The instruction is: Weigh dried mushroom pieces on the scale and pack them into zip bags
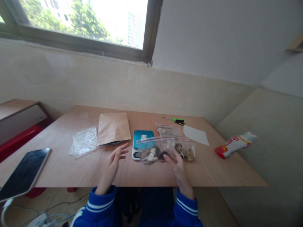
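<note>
My right hand (175,162) grips the right end of a clear zip bag (155,143) with a red seal line. Dried mushrooms (151,154) and a small white label show through the plastic. This bag is over the lower part of a small scale (144,135) with a blue top; I cannot tell whether it touches it. Left of the scale, my left hand (115,158) hovers with its fingers apart and nothing in it. Behind my right hand lies another zip bag of dried mushrooms (188,151), with one more zip bag (167,129) farther back.
A brown paper pouch (114,127) and clear plastic bags (84,142) lie on the left of the table (123,179). A screwdriver (178,120), white paper (196,135) and a red-and-white bottle (234,145) are on the right. A tablet (23,171) sits at the left edge.
</note>
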`<action>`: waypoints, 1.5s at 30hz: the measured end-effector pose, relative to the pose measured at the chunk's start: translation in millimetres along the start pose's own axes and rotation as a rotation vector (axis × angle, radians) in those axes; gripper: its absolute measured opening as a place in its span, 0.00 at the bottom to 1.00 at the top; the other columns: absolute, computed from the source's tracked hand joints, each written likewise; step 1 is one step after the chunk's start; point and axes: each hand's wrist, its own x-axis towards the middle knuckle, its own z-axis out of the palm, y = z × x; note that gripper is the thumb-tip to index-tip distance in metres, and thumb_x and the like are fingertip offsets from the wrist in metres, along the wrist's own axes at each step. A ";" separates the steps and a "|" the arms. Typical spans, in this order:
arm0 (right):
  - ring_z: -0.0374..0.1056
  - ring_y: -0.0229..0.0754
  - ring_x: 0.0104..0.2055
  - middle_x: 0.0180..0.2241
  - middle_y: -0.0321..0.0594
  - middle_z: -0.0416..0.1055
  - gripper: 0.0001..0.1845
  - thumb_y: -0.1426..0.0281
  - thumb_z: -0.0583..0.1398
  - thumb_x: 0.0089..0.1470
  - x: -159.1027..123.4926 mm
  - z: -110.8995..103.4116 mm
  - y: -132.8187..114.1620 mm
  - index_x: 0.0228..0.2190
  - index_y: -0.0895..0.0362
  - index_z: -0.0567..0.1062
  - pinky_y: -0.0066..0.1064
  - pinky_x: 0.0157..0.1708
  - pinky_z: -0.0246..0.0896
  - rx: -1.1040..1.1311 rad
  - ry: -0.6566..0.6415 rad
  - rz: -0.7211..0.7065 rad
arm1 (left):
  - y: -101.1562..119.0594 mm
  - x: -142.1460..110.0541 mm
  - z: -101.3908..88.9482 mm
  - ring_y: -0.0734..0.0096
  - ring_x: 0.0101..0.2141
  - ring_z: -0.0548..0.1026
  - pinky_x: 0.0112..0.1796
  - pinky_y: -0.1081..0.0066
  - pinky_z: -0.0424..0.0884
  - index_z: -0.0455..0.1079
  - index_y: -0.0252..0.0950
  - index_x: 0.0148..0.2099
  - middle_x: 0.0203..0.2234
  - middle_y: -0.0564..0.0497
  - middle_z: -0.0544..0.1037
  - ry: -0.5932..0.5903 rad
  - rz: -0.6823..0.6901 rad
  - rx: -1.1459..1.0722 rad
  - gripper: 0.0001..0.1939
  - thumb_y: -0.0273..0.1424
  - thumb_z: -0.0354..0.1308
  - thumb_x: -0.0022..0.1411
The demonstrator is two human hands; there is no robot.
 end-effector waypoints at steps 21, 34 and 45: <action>0.54 0.72 0.57 0.55 0.69 0.56 0.43 0.54 0.59 0.44 13.8 -117.4 25.2 0.55 0.66 0.58 0.64 0.48 0.52 -1.168 0.791 -0.361 | -47.8 113.9 -85.0 0.55 0.58 0.66 0.56 0.60 0.63 0.73 0.40 0.52 0.59 0.45 0.66 -0.293 0.246 0.825 0.21 0.36 0.54 0.56; 0.59 0.52 0.58 0.52 0.53 0.63 0.15 0.67 0.53 0.59 10.7 0.4 -13.1 0.46 0.58 0.69 0.52 0.56 0.54 -0.954 0.254 -0.777 | 33.4 117.9 -75.6 0.60 0.44 0.78 0.48 0.63 0.72 0.79 0.42 0.41 0.42 0.51 0.81 -0.021 0.461 0.677 0.14 0.40 0.56 0.58; 0.62 0.46 0.58 0.53 0.52 0.69 0.23 0.84 0.47 0.56 41.4 178.5 -55.2 0.49 0.63 0.72 0.39 0.57 0.59 -1.071 -0.751 -0.756 | 63.9 96.3 -56.1 0.61 0.37 0.80 0.39 0.69 0.75 0.80 0.38 0.38 0.35 0.49 0.83 0.079 0.448 0.623 0.12 0.38 0.58 0.58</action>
